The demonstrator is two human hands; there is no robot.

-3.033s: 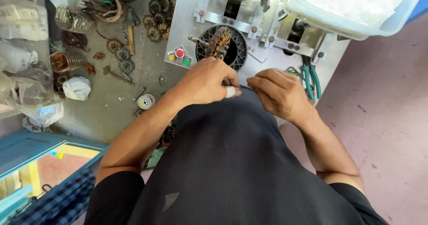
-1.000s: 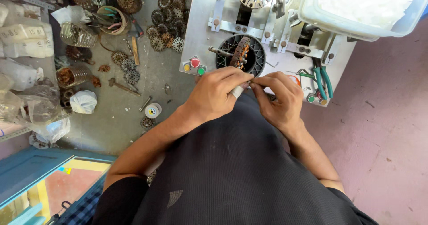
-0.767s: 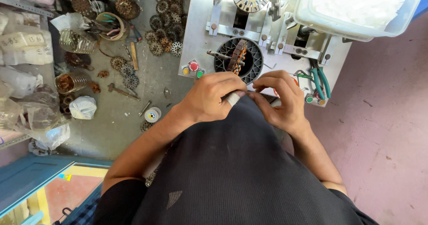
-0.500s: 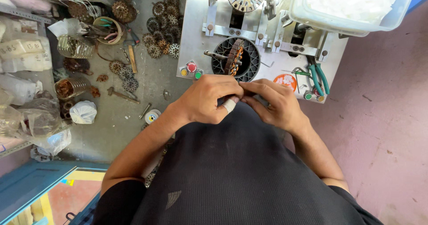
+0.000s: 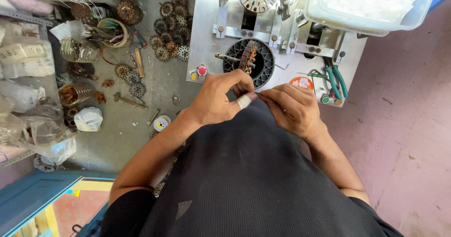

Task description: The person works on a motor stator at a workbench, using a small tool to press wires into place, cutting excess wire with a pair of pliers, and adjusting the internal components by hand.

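My left hand (image 5: 221, 98) and my right hand (image 5: 291, 109) meet fingertip to fingertip just above my dark shirt, in front of a metal winding machine (image 5: 206, 35). One left finger wears white tape. Both pinch something very thin between them; it is too small to make out. Behind the hands a stator with copper coils (image 5: 249, 58) stands on edge in the machine's round black holder (image 5: 263, 70).
A clear plastic tub of white pieces (image 5: 371, 7) sits on the machine's right end. Green-handled pliers (image 5: 336, 79) lie near coloured buttons (image 5: 199, 72). Several rusty stator cores (image 5: 167, 42), a small hammer (image 5: 127, 100), a tape roll (image 5: 162, 123) and plastic bags (image 5: 28, 119) litter the grey floor at left.
The view shifted slightly. My hands drew closer together near my chest, fingertips staying pinched together; the stator and the machine did not move.
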